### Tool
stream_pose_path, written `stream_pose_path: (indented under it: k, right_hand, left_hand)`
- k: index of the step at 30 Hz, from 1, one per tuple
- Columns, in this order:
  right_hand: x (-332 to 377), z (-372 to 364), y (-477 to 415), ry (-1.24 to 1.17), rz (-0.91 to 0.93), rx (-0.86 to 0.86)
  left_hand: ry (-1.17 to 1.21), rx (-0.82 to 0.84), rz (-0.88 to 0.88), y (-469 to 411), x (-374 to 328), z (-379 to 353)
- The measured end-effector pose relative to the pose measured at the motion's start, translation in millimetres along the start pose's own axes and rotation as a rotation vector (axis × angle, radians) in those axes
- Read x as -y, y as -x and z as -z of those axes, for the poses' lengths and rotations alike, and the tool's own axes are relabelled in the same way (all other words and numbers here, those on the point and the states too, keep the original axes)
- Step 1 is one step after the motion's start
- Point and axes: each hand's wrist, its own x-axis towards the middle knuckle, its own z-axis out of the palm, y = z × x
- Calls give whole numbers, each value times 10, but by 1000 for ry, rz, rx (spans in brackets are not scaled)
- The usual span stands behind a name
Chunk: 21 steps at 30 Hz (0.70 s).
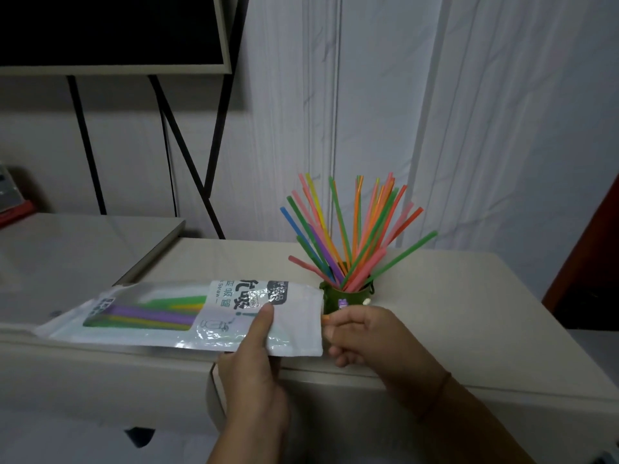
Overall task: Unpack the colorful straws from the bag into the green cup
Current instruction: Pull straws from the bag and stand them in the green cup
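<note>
A white and clear plastic straw bag (187, 316) lies across the beige cabinet top (435, 296), its open end pointing right. Several purple, green and yellow straws (150, 314) show through its window. My left hand (258, 360) grips the bag near the open end, thumb pressed on top. My right hand (361, 329) is at the bag's mouth and pinches the orange tip of a straw (325, 317). Just behind it stands the small green cup (348, 301), with several colorful straws (348, 229) fanning out of it.
A second, lower table surface (67, 256) lies to the left. Black metal legs (187, 155) and a dark screen (110, 28) stand behind it. White curtains (469, 112) hang behind the cup. The cabinet's front edge runs just below my hands.
</note>
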Motion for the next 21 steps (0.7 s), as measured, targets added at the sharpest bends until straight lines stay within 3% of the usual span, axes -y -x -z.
stream_pose_path:
  k: [8,14,21]
  right_hand:
    - [81,388,-9,-237,84,-143]
    - [17,226,-44,-484,20,-38]
    - [25,259,-93,-586,63,-142]
  left_hand:
    - [74,-34,85,-159,-13,32]
    - [93,-44,114,-129,68,-15]
    - [108,-67,114,-198,61,-24]
